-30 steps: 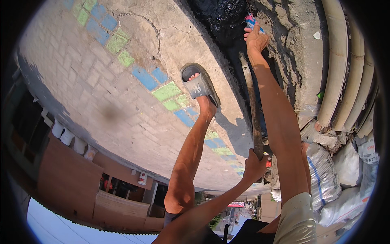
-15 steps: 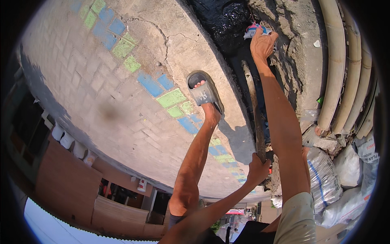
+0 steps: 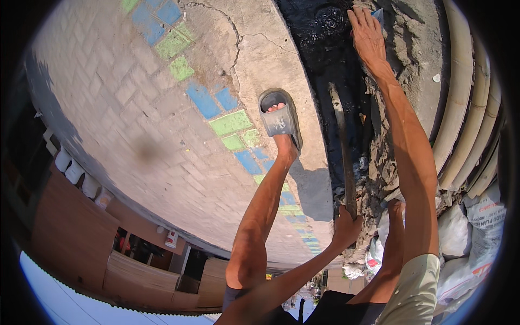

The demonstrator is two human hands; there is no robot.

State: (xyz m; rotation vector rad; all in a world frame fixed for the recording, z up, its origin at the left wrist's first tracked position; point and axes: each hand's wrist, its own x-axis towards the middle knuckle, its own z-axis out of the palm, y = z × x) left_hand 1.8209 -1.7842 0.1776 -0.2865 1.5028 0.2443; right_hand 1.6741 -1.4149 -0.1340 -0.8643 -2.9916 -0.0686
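Observation:
My left hand [image 3: 346, 227] is closed round the lower end of a long wooden stick [image 3: 344, 135], which reaches up into a ditch of dark water [image 3: 319, 40]. My right hand [image 3: 368, 40] is stretched out over the ditch's right side, its fingers extended and slightly apart. A blue and white bit of the crumpled packet [image 3: 378, 17] shows just beyond those fingers; the rest of it is hidden behind the hand, and no firm grip on it shows.
My sandalled foot [image 3: 279, 116] stands on the concrete edge [image 3: 271, 51] left of the ditch. Paving with blue and green blocks [image 3: 230, 123] spreads leftward. Rough broken earth [image 3: 406, 49] lines the right bank, with bamboo poles [image 3: 456, 97] and stuffed white sacks [image 3: 454, 230] beyond.
My right hand has moved farther up and right, its fingers going from pinched on the packet to stretched out. My left hand keeps hold of the stick. The view has shifted slightly.

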